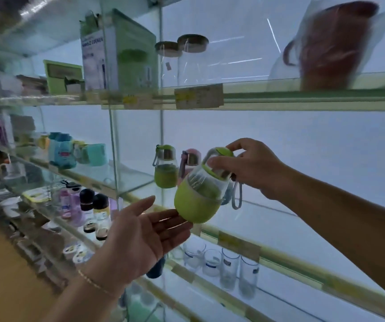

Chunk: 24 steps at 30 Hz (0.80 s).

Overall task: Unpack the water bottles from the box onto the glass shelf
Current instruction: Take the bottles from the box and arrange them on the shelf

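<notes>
My right hand (249,169) grips a small glass water bottle with a green sleeve and green lid (198,196) by its neck, tilted, in front of the middle glass shelf (303,259). Under the bottle's base my left hand (140,233) is held palm up with straight fingers, fingertips touching the green sleeve. On that shelf behind stand a green bottle (166,167) and a pink bottle (190,159), upright side by side. A third bottle's grey strap (236,196) shows behind the held one. The box is out of view.
A brown jug in a plastic bag (328,47), two lidded glass jars (182,59) and a green carton (119,52) stand on the upper shelf. Drinking glasses (224,266) fill the shelf below. Left shelves hold cups, bottles and dishes. A glass divider (115,145) stands left of the bottles.
</notes>
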Available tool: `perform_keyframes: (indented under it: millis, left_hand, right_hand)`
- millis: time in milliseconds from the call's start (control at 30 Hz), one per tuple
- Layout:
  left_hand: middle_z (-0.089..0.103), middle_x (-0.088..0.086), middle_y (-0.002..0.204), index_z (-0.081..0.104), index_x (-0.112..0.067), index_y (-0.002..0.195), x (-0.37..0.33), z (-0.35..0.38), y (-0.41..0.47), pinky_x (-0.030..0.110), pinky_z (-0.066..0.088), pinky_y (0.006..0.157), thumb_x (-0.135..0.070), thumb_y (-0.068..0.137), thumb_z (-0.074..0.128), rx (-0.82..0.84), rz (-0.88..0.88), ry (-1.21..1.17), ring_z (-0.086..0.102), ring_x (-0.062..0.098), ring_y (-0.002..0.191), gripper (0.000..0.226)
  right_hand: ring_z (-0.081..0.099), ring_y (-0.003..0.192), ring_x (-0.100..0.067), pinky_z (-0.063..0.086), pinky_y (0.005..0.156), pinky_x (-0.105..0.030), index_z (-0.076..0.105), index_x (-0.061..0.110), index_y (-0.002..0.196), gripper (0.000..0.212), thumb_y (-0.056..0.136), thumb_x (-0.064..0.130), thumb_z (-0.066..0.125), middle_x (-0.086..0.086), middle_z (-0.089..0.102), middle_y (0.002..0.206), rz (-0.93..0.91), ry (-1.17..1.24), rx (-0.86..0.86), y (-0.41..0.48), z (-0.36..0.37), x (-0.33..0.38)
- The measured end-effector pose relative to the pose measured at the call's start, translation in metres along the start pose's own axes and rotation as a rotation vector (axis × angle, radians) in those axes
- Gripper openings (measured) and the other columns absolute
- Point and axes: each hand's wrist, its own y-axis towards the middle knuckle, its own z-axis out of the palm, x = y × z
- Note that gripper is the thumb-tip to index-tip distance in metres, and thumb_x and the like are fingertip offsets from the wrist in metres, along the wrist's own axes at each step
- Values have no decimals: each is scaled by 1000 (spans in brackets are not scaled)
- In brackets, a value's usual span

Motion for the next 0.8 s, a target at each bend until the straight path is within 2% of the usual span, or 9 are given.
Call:
perform_keyframes:
  millis: [267, 400, 533, 700, 800]
  left_hand:
    - [60, 39, 115, 51, 18, 121, 38, 67, 65, 55, 47, 96, -30, 90, 52, 81, -110, -40, 60, 50, 110, 57]
    - [59, 40, 115, 50, 15, 124, 51, 84, 93, 55, 48, 96, -31, 93, 52, 91, -139, -81, 60, 50, 109, 55]
    - [54, 42, 119, 46, 4, 129, 63, 91, 116, 57, 48, 96, -30, 93, 55, 49, -148, -99, 59, 54, 106, 50]
    - [45, 40, 128, 38, -1, 135, 69, 93, 128, 58, 47, 96, -32, 94, 54, 8, -148, -80, 54, 56, 108, 54]
    - [46, 39, 128, 37, -2, 138, 70, 93, 131, 56, 48, 93, -33, 95, 53, 8, -151, -70, 55, 54, 108, 56]
  right_hand:
    - [65, 73, -14, 55, 65, -30, 63, 18, 101, 53, 61, 44, 87, -2, 69, 88, 62, -32, -79, 37, -60, -40]
    - [66, 79, -11, 51, 62, -26, 61, 21, 99, 52, 61, 44, 87, 1, 67, 91, 77, -69, -102, 55, -73, -59]
    - [63, 83, -10, 48, 59, -25, 61, 21, 100, 51, 61, 45, 86, 3, 64, 94, 74, -121, -104, 67, -76, -80]
    - [65, 86, -14, 58, 64, -31, 58, 29, 99, 53, 55, 45, 83, 3, 65, 96, 101, -222, -81, 75, -69, -101]
    - [63, 86, -13, 54, 62, -28, 59, 28, 97, 48, 58, 47, 81, 4, 65, 94, 78, -280, -71, 76, -64, -106]
